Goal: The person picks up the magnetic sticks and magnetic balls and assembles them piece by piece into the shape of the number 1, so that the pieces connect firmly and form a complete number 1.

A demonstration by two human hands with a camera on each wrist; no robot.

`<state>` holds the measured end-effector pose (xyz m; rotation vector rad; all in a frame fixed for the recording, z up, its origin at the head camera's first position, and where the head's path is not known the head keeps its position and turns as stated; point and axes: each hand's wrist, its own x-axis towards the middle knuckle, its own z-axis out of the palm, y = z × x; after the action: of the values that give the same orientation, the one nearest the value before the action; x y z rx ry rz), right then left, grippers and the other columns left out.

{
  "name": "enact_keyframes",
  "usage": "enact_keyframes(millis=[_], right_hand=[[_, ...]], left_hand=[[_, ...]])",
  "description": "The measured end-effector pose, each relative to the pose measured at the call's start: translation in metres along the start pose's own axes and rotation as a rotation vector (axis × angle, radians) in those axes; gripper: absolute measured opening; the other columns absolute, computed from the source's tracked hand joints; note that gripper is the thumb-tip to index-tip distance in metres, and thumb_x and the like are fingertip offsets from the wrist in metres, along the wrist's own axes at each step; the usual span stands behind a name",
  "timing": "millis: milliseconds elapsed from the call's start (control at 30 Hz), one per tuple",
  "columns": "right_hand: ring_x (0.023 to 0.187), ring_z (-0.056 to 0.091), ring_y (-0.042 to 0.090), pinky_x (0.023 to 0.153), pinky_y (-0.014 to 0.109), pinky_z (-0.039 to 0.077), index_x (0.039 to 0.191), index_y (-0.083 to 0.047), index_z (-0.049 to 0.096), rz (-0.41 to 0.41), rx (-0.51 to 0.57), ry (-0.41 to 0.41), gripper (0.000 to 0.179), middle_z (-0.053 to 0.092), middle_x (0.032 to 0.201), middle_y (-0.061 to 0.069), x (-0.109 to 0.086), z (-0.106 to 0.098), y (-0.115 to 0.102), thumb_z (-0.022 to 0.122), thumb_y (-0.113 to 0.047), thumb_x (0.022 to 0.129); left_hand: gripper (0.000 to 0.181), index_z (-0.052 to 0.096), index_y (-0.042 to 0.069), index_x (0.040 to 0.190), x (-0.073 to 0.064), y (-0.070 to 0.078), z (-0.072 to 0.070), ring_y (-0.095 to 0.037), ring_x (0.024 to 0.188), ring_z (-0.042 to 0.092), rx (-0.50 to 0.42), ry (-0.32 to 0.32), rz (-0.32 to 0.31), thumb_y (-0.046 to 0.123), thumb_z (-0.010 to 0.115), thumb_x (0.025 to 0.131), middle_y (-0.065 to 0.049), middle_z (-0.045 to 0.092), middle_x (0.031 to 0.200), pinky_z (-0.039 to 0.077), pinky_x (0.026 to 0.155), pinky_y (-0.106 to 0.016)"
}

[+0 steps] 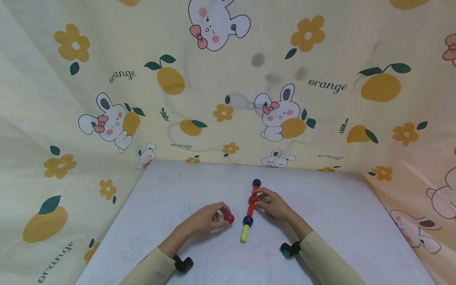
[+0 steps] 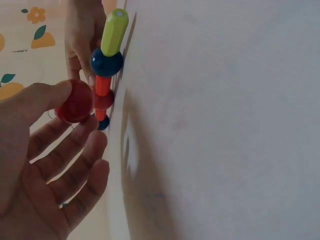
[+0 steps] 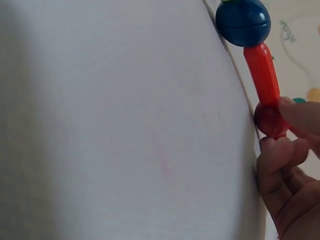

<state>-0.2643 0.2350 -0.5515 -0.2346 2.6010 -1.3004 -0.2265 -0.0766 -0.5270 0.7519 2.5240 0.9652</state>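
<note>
A loose red ball [image 1: 229, 218] is pinched between the thumb and fingers of my left hand [image 1: 208, 218], just left of a toy chain. Blue balls [image 1: 248, 221], red rods [image 1: 251, 209], a middle red ball [image 3: 270, 120] and a light green rod [image 1: 244, 233] are joined in that straight chain. Its green end points toward me; a dark blue ball [image 1: 256, 182] forms the far end. My right hand [image 1: 273, 204] pinches the chain at the middle red ball. In the left wrist view, the loose red ball [image 2: 75, 102] partly covers the chain behind it.
The chain lies over a white-covered table [image 1: 171, 186]. A yellow cloth [image 1: 221, 130] printed with rabbits and oranges hangs behind and at both sides. Dark wrist cameras [image 1: 183, 264] sit near both sleeves.
</note>
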Motion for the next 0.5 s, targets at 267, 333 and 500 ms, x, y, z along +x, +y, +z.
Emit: enact_keyframes(millis=[267,333,500], right_hand=[[0.072,0.062,0.022,0.061,0.032,0.053,0.132,-0.036,0.058,0.038,0.054,0.006,0.045,0.065,0.120,0.006,-0.010,-0.002,-0.003,0.075,-0.024,0.092],[0.075,0.064,0.022,0.064,0.032,0.056,0.130,-0.034,0.060,0.033,0.070,0.002,0.043,0.065,0.117,0.006,-0.014,-0.002,-0.004,0.075,-0.022,0.092],[0.090,0.062,0.021,0.071,0.030,0.057,0.127,-0.030,0.063,-0.062,0.030,-0.036,0.038,0.064,0.114,0.004,-0.024,-0.003,-0.005,0.075,-0.023,0.092]], left_hand=[[0.033,0.059,0.036,0.119,-0.004,-0.005,0.002,-0.004,0.081,0.059,-0.005,-0.067,0.052,0.042,0.075,0.090,0.015,0.065,0.109,0.052,0.073,-0.020],[0.033,0.059,0.036,0.118,-0.005,-0.004,0.003,-0.004,0.081,0.059,-0.011,-0.071,0.049,0.041,0.076,0.090,0.015,0.066,0.108,0.052,0.073,-0.020],[0.034,0.060,0.035,0.118,-0.007,-0.001,0.008,-0.004,0.082,0.059,-0.025,-0.080,0.044,0.037,0.078,0.089,0.015,0.066,0.107,0.052,0.074,-0.019]])
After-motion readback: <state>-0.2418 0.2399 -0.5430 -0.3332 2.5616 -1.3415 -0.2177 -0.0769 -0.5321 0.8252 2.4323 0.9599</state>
